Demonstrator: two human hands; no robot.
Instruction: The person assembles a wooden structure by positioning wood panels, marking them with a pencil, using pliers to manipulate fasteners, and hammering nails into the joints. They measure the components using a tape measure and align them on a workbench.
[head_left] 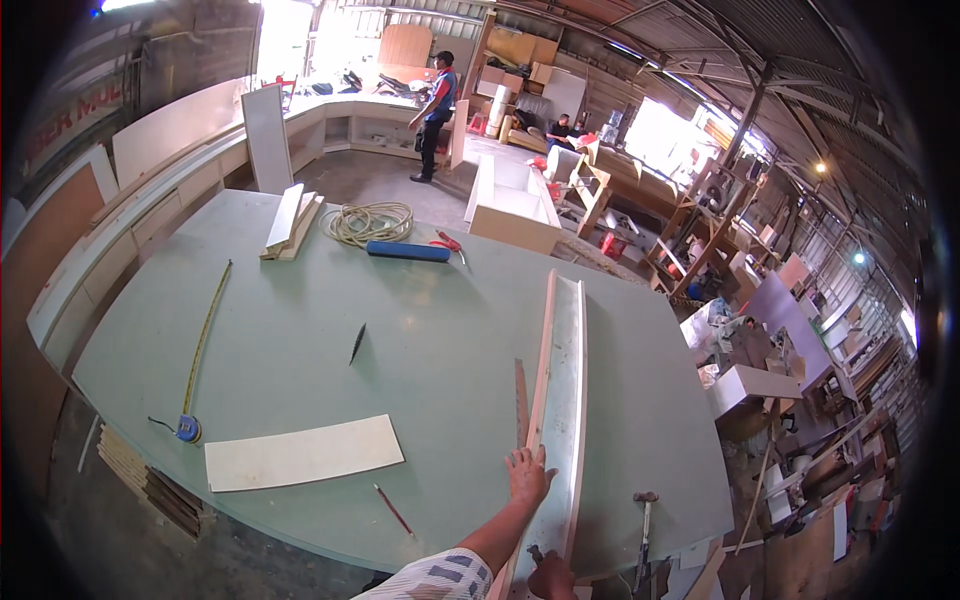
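Observation:
A long narrow channel-shaped piece, with a wooden strip along its left side and a white edge on its right, runs away from me across the green-topped table. My left hand rests on the wooden strip, fingers spread. Close to the lower edge, my right hand lies in shadow over the near end, closed around a small dark object that I cannot make out. Just left of the strip is a flat ruler. A hammer lies to the right of my right hand.
On the table are a white board, pencil, tape measure with its blade out, dark pointed tool, blue cylinder, coiled hose and white strips. A person stands beyond. Scrap clutters the right side.

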